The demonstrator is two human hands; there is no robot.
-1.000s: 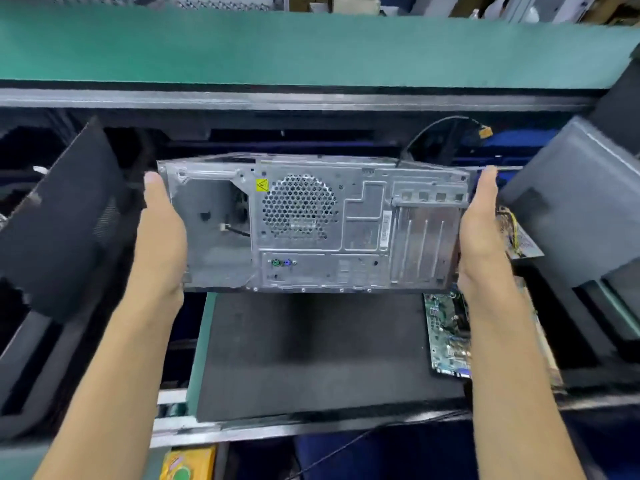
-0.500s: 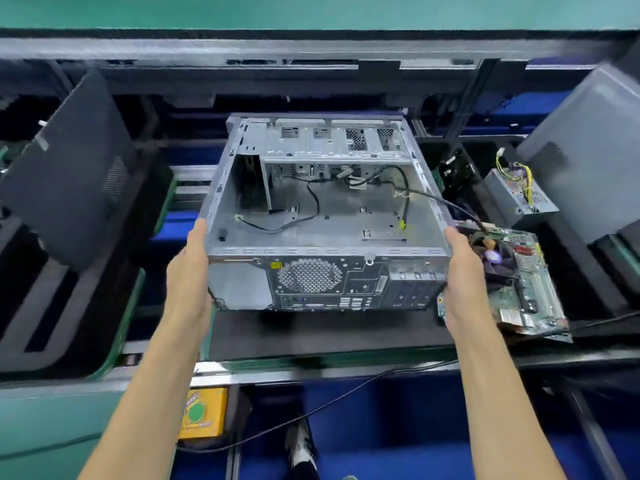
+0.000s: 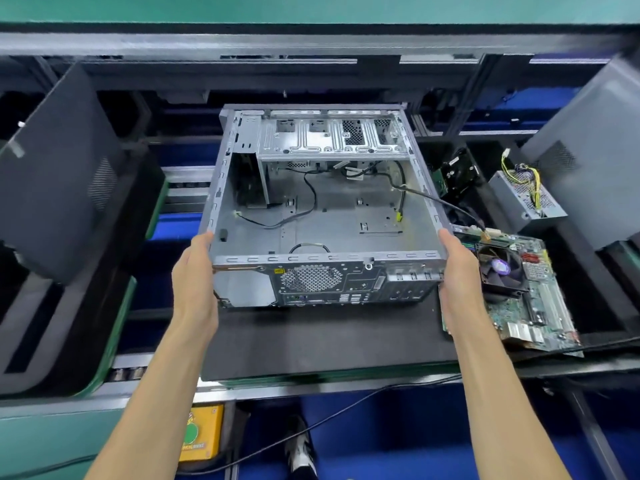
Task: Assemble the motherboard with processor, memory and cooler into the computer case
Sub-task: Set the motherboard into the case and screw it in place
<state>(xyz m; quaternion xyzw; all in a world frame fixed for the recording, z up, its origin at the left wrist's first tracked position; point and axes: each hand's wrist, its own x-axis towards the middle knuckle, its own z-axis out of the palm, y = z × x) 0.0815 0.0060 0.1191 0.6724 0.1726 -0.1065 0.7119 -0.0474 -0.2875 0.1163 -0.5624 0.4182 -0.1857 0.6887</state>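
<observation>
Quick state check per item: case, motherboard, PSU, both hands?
computer case: open side up, no board inside, loose cables on its floor, held at both near corners.
motherboard: outside the case on its right, cooler fan mounted.
power supply: not installed, lies right of the case, wires loose.
left hand: flat against the case's left side.
right hand: flat against the case's right side.

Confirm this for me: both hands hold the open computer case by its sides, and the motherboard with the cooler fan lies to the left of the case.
One detail is wrong. In the head view the motherboard with its cooler fan lies to the right of the computer case, not the left. The rest holds: the left hand and right hand hold the open case by its sides.
</observation>
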